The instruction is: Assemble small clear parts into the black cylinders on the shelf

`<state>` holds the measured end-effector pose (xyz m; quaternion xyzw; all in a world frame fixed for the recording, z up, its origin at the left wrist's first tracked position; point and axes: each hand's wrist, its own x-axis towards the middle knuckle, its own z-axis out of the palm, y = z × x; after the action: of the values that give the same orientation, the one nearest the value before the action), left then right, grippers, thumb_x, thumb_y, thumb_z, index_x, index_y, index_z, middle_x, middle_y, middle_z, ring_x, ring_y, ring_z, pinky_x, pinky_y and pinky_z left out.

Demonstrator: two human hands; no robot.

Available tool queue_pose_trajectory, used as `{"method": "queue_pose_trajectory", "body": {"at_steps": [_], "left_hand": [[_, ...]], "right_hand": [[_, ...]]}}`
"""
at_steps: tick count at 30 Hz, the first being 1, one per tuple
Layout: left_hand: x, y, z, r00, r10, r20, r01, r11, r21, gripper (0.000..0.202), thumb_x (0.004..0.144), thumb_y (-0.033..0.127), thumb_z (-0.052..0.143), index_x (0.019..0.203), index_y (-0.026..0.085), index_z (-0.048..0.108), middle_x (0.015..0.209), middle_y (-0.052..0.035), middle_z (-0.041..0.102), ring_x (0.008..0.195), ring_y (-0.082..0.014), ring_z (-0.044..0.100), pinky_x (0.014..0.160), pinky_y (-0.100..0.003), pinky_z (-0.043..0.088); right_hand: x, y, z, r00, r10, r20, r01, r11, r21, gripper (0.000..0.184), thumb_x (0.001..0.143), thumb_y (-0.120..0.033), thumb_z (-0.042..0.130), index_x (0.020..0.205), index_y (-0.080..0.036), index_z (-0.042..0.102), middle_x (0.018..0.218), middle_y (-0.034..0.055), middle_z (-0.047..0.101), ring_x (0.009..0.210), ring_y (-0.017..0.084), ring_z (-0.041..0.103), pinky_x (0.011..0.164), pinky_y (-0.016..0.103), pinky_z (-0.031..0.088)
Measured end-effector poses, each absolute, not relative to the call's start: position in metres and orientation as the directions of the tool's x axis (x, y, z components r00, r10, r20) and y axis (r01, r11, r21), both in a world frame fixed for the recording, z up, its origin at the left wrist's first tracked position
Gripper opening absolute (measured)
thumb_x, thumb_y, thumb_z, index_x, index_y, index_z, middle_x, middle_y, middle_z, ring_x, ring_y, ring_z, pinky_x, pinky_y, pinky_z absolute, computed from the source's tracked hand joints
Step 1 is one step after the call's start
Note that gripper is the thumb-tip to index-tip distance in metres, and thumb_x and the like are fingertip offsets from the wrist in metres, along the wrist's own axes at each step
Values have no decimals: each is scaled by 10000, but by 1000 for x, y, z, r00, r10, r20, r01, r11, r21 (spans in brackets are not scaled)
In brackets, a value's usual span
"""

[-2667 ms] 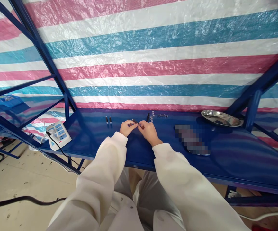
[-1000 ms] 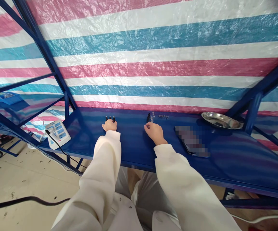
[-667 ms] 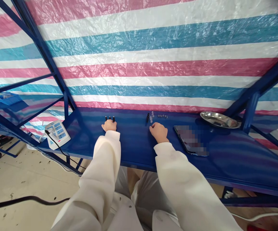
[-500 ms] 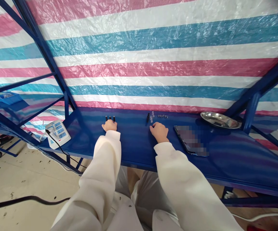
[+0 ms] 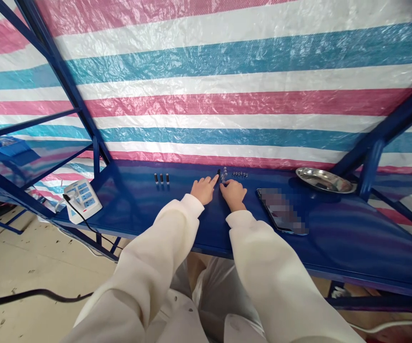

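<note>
Both my hands rest at the back of the blue shelf, side by side. My left hand has its forefinger stretched out to a small dark upright cylinder; nothing is in this hand. My right hand lies just right of it with its fingers curled down, fingertips by a few small clear pieces; what they pinch, if anything, is hidden. Three small dark cylinders stand in a row further left, apart from both hands.
A row of tiny metal pieces lies behind my right hand. A phone lies to its right, and a metal dish sits at the back right. A white power strip sits at the shelf's left end. Striped tarpaulin hangs behind.
My left hand has left the three dark cylinders and moved right to the dark piece beside my right hand. My right hand has moved slightly towards the clear pieces.
</note>
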<state>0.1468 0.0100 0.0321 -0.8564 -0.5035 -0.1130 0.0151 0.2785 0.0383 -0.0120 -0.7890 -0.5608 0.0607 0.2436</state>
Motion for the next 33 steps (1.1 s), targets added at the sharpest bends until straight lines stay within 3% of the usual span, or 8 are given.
{"method": "queue_pose_trajectory", "body": {"at_steps": [7,10,14,17,20,25,29,33], "left_hand": [[165,36,23,424,891,159,898,-437,52,580,856,128,370,1413,224,240,1223,-123,492,1073,-243,474,821,-377,387],[168,44,21,438,875,204,891,-452,27,469,868,135,367,1333,191,385,1178,-119,525,1049,-237,486,828,-374,376],[167,48,23,461,835,302,870,-492,31,262,888,185,388,1036,135,599,1033,-121,597,987,-234,524,843,-383,367],[160,45,28,400,840,366,871,-473,132,179,860,216,476,919,150,632,969,-102,629,946,-229,553,826,-374,383],[147,38,31,278,865,418,841,-429,330,109,806,223,570,870,182,648,906,-60,654,877,-199,581,774,-330,419],[122,26,25,70,849,524,635,-443,633,95,764,246,621,816,178,663,783,-29,655,654,-119,561,676,-260,466],[112,23,13,-121,816,565,492,-445,748,126,755,286,629,785,171,672,750,-27,649,602,-98,539,644,-246,482],[110,25,8,-166,817,552,429,-444,787,137,736,292,644,771,166,684,730,-31,647,604,-98,547,634,-247,490]], "right_hand": [[281,47,-13,360,921,149,854,-261,-449,292,807,-317,508,995,-158,665,1006,134,668,999,259,565,821,379,347],[281,48,-13,361,922,137,854,-269,-445,302,809,-337,505,1001,-172,670,995,125,676,985,256,572,814,371,342],[282,46,-12,365,920,142,852,-269,-448,309,807,-346,496,994,-182,680,980,124,681,961,248,581,800,361,342],[282,46,-11,367,919,146,844,-263,-468,310,800,-352,499,983,-186,687,969,123,686,938,249,590,794,366,347],[283,46,-10,376,916,138,827,-265,-495,291,793,-345,508,962,-197,693,945,109,693,920,246,596,793,364,348],[282,44,-6,337,935,111,826,-237,-511,247,798,-337,514,914,-224,701,921,78,696,900,232,601,777,341,345],[274,36,0,139,975,176,879,-40,-474,219,803,-333,520,876,-223,696,827,45,689,837,203,600,742,305,330],[265,28,4,-41,960,278,895,159,-416,215,819,-315,504,865,-208,685,775,32,672,803,184,589,711,286,304]]}}
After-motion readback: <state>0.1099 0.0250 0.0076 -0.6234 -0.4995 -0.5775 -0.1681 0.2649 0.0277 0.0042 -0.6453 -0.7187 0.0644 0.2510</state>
